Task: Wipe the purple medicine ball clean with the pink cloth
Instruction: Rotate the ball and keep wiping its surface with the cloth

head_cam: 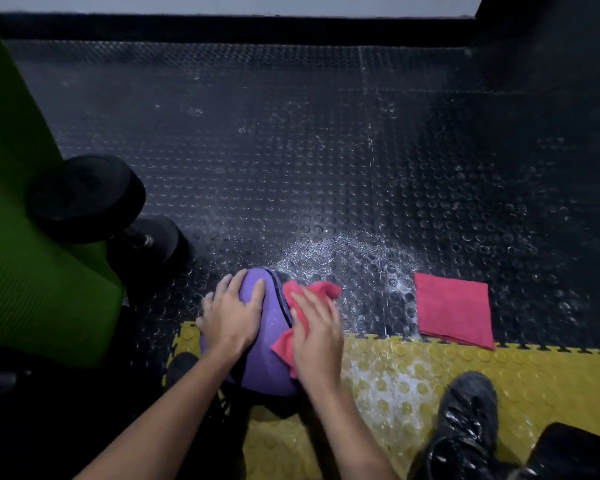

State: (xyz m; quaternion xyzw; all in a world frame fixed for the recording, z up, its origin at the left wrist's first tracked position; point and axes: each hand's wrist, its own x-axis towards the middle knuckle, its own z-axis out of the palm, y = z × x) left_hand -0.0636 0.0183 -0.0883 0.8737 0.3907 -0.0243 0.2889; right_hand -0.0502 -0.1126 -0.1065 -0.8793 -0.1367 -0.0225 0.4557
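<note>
The purple medicine ball (269, 362) sits on the floor right in front of me, where the black mat meets the yellow one. My left hand (231, 315) lies flat on its left top with fingers spread, steadying it. My right hand (317, 336) presses a crumpled pink cloth (300, 299) against the ball's right upper side with straight fingers. Part of the cloth sticks out beyond my fingertips and below my palm.
A second pink cloth (454, 310), folded flat, lies on the black studded floor (291, 150) to the right. Wet spray marks surround the ball. A black dumbbell (94, 209) and green mat (25, 254) sit at left. My shoe (464, 420) rests on yellow tiles (551, 382).
</note>
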